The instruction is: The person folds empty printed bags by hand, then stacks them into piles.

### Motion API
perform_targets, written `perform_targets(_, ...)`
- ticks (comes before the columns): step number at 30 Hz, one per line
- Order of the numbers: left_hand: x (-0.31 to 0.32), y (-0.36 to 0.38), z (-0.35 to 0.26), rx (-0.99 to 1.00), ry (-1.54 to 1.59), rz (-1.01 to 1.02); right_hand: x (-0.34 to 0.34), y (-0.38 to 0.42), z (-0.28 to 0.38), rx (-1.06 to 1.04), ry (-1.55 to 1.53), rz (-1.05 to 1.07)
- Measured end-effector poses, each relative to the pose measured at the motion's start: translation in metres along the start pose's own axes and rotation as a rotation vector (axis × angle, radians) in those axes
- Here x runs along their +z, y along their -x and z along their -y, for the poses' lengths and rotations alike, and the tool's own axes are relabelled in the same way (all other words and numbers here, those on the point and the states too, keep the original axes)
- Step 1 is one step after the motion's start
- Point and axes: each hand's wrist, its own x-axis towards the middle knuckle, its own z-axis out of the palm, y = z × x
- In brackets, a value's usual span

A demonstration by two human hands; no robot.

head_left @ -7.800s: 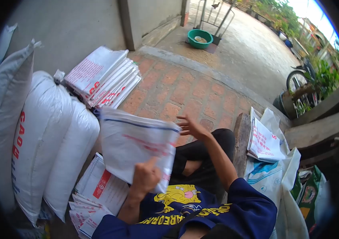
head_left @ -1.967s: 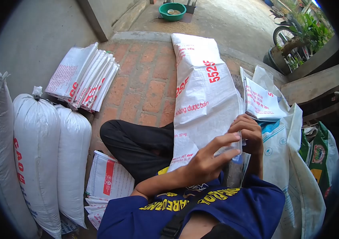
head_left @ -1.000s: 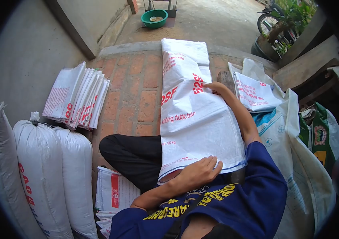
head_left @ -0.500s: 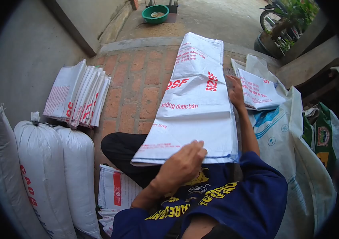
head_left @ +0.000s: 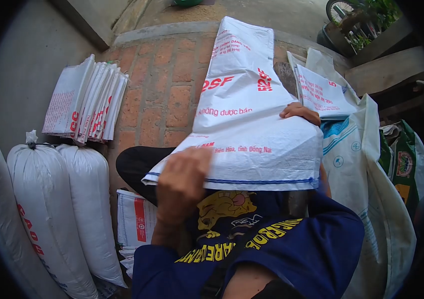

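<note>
A white woven sack (head_left: 237,127) with red print and a blue-stitched near edge lies lengthwise over my lap. My left hand (head_left: 184,174) is over its near left part, the fingers smeared by motion, so its hold cannot be made out. At the sack's right side, the fingers of my right hand (head_left: 299,112) are curled over the edge. The right forearm is mostly hidden under the sack.
Folded sacks (head_left: 85,99) stand in a stack at the left, above filled white bags (head_left: 45,189). More folded sacks (head_left: 321,94) lie at the right beside a large pale sack (head_left: 366,199). A printed folded bag (head_left: 134,214) is by my left leg.
My right hand has come nearer and now grips the sack's right edge, whose near part is spread wider and shifted right. My left hand has moved left. The view has tilted down.
</note>
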Motion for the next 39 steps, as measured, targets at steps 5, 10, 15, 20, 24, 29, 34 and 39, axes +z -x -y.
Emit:
perform_targets(5, -0.028, 0.036, 0.031, -0.053, 0.207, -0.213, -0.016, 0.01, -0.003, -0.099, 0.048, -0.058)
perform_targets(10, 0.043, 0.029, 0.036, -0.057, 0.643, -0.879, -0.027, 0.025, -0.003, -0.139, -0.589, 0.033)
perform_targets(15, 0.103, 0.029, 0.081, -0.072, 0.857, -0.465, -0.053, 0.016, -0.004, -0.107, -0.516, 0.299)
perform_targets(20, 0.143, 0.071, 0.077, -0.879, 1.466, -0.477, -0.017, 0.036, -0.006, 0.54, -0.331, -0.097)
perform_targets(24, 0.156, 0.053, 0.067, -0.984, 0.864, -0.099, 0.018, 0.05, -0.022, 1.063, 0.07, -0.235)
perform_targets(29, 0.165, 0.056, 0.046, -0.936, 0.234, -0.047, 0.029, 0.082, -0.029, 1.044, 0.158, -0.287)
perform_targets(34, 0.157, 0.058, 0.041, -0.922, 0.402, -0.096, 0.03, 0.092, -0.007, 0.606, 0.524, -0.067)
perform_targets(39, 0.196, 0.089, 0.073, -1.167, 0.956, -0.148, 0.037, 0.11, 0.014, 0.312, 0.827, 0.323)
